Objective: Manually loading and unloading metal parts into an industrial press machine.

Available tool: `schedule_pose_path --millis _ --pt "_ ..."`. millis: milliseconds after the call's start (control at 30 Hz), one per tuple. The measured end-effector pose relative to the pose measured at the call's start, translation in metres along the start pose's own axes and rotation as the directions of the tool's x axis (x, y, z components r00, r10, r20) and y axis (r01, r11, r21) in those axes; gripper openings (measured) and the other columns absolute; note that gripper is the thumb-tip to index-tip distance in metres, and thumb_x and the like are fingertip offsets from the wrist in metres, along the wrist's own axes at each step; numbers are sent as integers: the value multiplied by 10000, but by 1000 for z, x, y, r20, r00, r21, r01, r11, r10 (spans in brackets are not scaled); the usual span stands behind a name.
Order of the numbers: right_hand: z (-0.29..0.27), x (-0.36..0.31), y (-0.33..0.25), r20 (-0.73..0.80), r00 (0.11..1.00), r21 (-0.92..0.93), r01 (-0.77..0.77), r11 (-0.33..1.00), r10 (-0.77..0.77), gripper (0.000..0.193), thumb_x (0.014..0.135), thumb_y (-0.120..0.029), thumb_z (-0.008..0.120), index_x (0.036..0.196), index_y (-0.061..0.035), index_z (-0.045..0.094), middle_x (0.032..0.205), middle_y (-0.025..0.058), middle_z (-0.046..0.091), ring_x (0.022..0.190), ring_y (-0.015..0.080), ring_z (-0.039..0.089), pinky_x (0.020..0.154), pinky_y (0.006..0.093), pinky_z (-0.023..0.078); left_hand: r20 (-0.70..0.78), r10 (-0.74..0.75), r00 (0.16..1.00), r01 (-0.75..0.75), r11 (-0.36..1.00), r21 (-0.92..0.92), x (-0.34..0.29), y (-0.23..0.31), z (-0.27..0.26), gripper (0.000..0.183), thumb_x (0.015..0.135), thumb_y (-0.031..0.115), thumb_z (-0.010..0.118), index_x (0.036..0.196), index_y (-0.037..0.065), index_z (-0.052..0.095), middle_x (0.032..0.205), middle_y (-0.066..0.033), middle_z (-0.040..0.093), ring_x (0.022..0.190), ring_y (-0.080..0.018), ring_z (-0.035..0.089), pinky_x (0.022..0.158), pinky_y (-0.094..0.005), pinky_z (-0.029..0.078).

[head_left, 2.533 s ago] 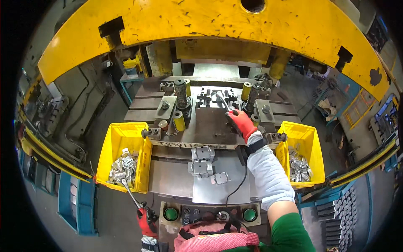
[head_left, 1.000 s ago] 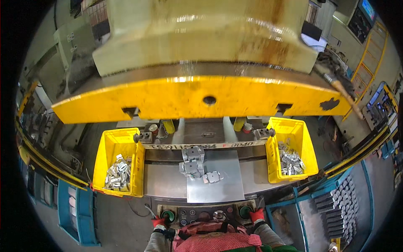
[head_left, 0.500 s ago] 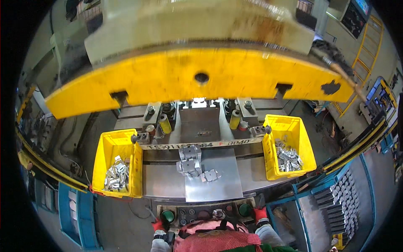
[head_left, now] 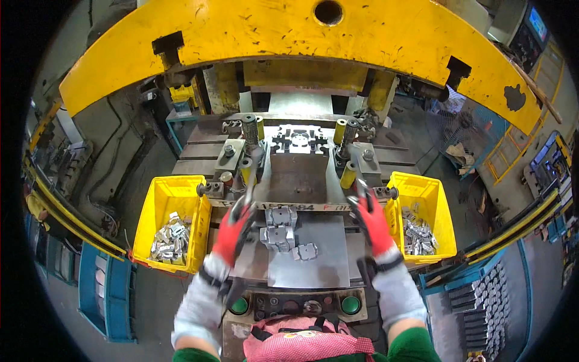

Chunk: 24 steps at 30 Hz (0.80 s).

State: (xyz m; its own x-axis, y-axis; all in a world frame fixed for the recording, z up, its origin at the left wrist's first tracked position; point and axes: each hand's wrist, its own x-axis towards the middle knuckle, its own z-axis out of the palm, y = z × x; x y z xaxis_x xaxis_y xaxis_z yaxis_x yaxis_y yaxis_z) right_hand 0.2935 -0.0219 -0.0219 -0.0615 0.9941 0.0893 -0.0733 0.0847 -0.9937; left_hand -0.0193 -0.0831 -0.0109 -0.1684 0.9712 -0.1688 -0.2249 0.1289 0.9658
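My left hand (head_left: 236,226), in a red glove with dark fingers, is raised over the left side of the press bed. It is closed round a slim metal tongs-like tool (head_left: 249,192), blurred by motion. My right hand (head_left: 372,218), gloved alike, grips a similar tool (head_left: 360,186) beside the right yellow bin. Both tools point toward the lower die (head_left: 300,140), where a bright metal part (head_left: 300,140) seems to lie. Between my hands, stacked silvery formed metal parts (head_left: 278,237) and one single part (head_left: 306,251) rest on a grey metal sheet (head_left: 319,271).
Yellow bins of small metal pieces stand left (head_left: 145,220) and right (head_left: 443,211). The press's yellow ram (head_left: 259,30) hangs above the die. A control panel with green buttons (head_left: 351,304) sits before my body. Guide posts (head_left: 249,127) flank the die.
Both hands have left the green buttons and moved forward over the bed with the tools. The yellow ram has risen, uncovering the lower die. My view has shifted slightly.
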Motion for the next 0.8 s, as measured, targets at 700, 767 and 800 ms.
schedule_pose_path --millis 700,767,800 --pt "-92 -133 19 -596 799 -376 -196 906 -74 413 858 -164 447 1215 20 354 1003 123 531 876 179 494 781 279 385 -447 163 879 -146 987 74 -83 -48 -93 276 779 60 521 1051 65 471 710 -21 516 485 -68 448 374 -182 357" --pt "-107 -164 40 -587 791 -562 -248 789 -169 403 856 -182 453 1194 27 381 997 140 539 871 182 504 782 291 388 -608 71 791 -8 994 106 -113 -68 -117 255 794 189 531 1016 69 496 557 5 434 398 -65 395 341 -185 337" --pt "-108 -176 49 -602 787 -584 -317 747 -137 404 856 -193 454 1188 28 388 1016 155 536 900 188 502 804 299 380 -640 60 766 44 988 146 -120 -76 -125 278 795 240 533 1014 73 499 535 8 421 385 -68 389 336 -190 338"
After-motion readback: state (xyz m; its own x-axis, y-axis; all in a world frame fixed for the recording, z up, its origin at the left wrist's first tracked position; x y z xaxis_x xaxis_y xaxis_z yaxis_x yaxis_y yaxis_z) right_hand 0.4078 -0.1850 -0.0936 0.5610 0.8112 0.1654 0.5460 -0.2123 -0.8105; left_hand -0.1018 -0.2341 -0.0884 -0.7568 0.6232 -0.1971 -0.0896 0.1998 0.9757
